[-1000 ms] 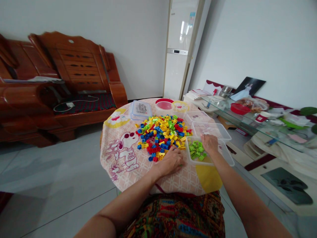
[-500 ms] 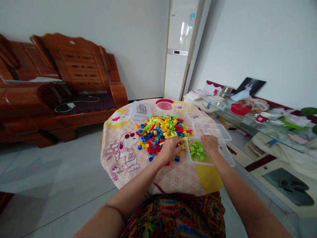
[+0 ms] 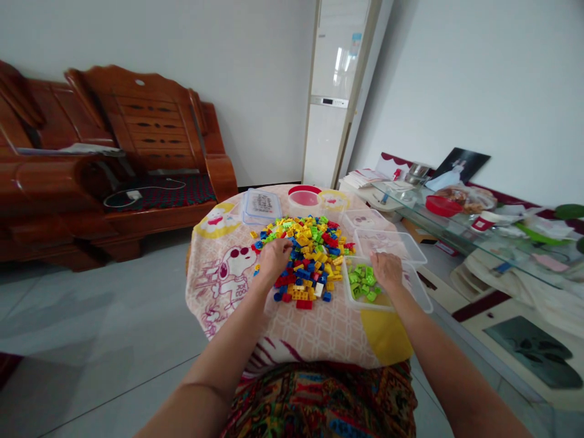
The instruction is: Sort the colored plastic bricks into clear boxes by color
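Observation:
A heap of small toy building bricks point(image 3: 314, 249) in yellow, red, blue and green lies on the round table. At the heap's left side is my left hand point(image 3: 274, 260), its fingers closed together over the bricks; whatever they hold is too small to make out. A clear plastic box point(image 3: 353, 306) with several light green bricks point(image 3: 362, 281) in it stands to the right of the heap. My right hand point(image 3: 387, 271) is over this box, near its back rim, with curled fingers. What lies under those fingertips is hidden.
Behind the heap are a blue-rimmed lid point(image 3: 261, 207), a round tub point(image 3: 304, 199) and a red lid point(image 3: 296, 188). Another clear tray point(image 3: 406, 243) sits behind the box. A cluttered glass shelf point(image 3: 479, 240) runs along the right, and a wooden bench point(image 3: 155, 140) stands left.
My left hand has moved left, from beside the clear box to the left side of the heap. My right hand stays at the box.

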`<act>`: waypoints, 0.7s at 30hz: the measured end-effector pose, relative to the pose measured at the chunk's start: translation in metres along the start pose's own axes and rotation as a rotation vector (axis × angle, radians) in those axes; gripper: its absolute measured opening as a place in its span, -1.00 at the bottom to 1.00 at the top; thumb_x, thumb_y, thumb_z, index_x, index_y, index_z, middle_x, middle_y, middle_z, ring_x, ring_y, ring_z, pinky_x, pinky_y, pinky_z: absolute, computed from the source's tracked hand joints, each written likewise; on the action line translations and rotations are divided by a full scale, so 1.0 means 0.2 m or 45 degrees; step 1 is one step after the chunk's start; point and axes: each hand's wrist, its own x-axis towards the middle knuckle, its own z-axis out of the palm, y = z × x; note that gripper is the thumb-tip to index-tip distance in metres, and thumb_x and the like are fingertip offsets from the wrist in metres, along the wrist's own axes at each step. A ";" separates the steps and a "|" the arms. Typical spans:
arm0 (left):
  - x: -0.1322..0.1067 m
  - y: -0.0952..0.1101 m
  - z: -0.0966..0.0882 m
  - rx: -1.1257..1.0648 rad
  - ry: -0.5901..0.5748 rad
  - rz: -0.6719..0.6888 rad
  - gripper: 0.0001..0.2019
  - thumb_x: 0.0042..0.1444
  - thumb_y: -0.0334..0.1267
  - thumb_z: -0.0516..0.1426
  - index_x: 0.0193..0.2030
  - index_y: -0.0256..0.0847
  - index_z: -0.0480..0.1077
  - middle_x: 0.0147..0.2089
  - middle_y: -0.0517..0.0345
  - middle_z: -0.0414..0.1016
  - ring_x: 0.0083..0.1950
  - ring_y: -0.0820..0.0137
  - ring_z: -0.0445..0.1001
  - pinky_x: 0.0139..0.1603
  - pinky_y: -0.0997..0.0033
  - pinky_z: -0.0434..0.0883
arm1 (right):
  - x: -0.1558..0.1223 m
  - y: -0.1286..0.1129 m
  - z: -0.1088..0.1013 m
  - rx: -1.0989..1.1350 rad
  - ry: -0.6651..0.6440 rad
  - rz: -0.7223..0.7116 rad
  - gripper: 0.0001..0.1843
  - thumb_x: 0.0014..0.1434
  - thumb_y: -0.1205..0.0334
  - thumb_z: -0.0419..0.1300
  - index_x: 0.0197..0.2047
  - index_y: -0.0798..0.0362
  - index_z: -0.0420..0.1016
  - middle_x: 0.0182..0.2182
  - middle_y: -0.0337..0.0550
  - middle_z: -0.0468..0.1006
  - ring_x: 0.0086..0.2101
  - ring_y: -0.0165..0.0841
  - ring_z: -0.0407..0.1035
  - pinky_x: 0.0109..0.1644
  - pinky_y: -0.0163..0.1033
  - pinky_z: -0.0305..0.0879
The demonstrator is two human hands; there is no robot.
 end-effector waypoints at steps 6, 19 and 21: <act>0.02 -0.11 0.02 0.211 -0.196 -0.131 -0.90 0.12 -0.29 0.22 -0.24 -0.11 0.57 -0.20 0.13 0.66 -0.12 0.30 0.58 -0.15 0.44 0.39 | 0.00 0.00 0.00 -0.007 0.002 0.008 -0.46 0.48 0.13 -0.15 -0.23 0.17 0.60 -0.26 0.11 0.66 -0.21 -0.21 0.47 -0.10 -0.15 0.10; 0.01 -0.10 0.07 -0.009 -0.193 -0.130 -0.84 0.06 -0.42 0.23 -0.22 -0.14 0.51 -0.22 0.16 0.67 -0.18 0.35 0.59 -0.20 0.45 0.39 | 0.00 0.00 0.00 0.007 0.012 -0.003 -0.46 0.47 0.13 -0.16 -0.22 0.17 0.61 -0.26 0.10 0.65 -0.21 -0.20 0.48 -0.10 -0.15 0.09; 0.02 -0.11 0.08 -0.032 -0.195 -0.130 -0.86 0.06 -0.42 0.24 -0.23 -0.15 0.51 -0.22 0.15 0.66 -0.17 0.35 0.59 -0.20 0.46 0.39 | -0.01 0.00 0.00 0.005 0.030 -0.011 -0.45 0.47 0.13 -0.17 -0.23 0.17 0.60 -0.26 0.10 0.65 -0.23 -0.20 0.47 -0.11 -0.16 0.09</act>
